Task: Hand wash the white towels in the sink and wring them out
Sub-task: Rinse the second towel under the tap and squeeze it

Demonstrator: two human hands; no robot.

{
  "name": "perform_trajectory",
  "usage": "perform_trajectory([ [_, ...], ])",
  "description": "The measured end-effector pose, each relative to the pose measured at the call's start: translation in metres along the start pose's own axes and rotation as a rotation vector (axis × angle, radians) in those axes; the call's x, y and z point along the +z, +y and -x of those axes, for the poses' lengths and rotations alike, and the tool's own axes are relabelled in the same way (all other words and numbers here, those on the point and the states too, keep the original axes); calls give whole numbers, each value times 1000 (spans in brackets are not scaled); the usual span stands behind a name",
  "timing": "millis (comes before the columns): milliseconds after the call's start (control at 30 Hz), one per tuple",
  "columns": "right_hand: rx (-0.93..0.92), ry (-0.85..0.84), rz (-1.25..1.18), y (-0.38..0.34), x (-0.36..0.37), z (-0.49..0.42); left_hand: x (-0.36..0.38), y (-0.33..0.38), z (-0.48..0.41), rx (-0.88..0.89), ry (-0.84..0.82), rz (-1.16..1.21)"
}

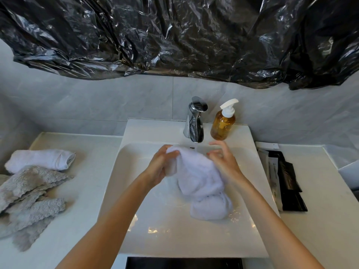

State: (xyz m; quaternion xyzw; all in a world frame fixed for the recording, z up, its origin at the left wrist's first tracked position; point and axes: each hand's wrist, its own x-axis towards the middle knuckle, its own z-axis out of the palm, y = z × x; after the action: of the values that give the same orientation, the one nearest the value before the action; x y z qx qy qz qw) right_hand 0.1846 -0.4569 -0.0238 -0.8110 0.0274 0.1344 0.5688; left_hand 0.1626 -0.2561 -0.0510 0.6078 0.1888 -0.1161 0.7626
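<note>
Head view: white towel point(198, 177) over sink point(174, 239) below faucet point(194, 121); left hand point(161, 166) grips its far end; right hand point(223, 162) touches it, fingers loosely spread.

We take the sink point(136, 220) as our landmark. Behind its basin, on the back ledge, stands the faucet point(194, 121), with the soap bottle point(223, 123) just to its right. Inside the basin, below the faucet, our left hand point(160, 166) and right hand point(223, 162) flank the towel point(200, 183), whose lower end rests on the basin floor. On the counter left of the sink lies a rolled towel point(40, 159), with a pile of cloths point(27, 200) in front of it, touching. Right of the sink, some packets point(285, 179) lie on the counter. A plastic sheet point(174, 35) hangs on the wall above and behind the sink.
</note>
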Motion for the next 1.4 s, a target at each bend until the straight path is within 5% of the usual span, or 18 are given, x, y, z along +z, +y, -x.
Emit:
perform_trajectory([
  [100, -28, -91, 177, -3, 19, 10, 21, 11, -3, 13, 22, 191],
  [267, -28, 302, 120, -11, 55, 22, 62, 16, -13, -34, 94, 67],
  [633, -8, 463, 217, -9, 66, -3, 85, 4, -21, -109, 224, 33],
  [767, 125, 351, 116, -12, 65, -17, 70, 6, -29, -1, 332, -260],
  [967, 143, 115, 119, -3, 51, -35, 43, 14, -17, 118, 215, -291],
  [1167, 0, -286, 390, 30, 25, -1, 11, 33, -13, 170, 352, -106],
  [1267, -58, -156, 413, 53, 17, 8, -2, 35, -9, 159, 362, -129],
  [1400, 25, 31, -27, 33, 9, 10, -19, 23, -10, 111, 265, -438],
])
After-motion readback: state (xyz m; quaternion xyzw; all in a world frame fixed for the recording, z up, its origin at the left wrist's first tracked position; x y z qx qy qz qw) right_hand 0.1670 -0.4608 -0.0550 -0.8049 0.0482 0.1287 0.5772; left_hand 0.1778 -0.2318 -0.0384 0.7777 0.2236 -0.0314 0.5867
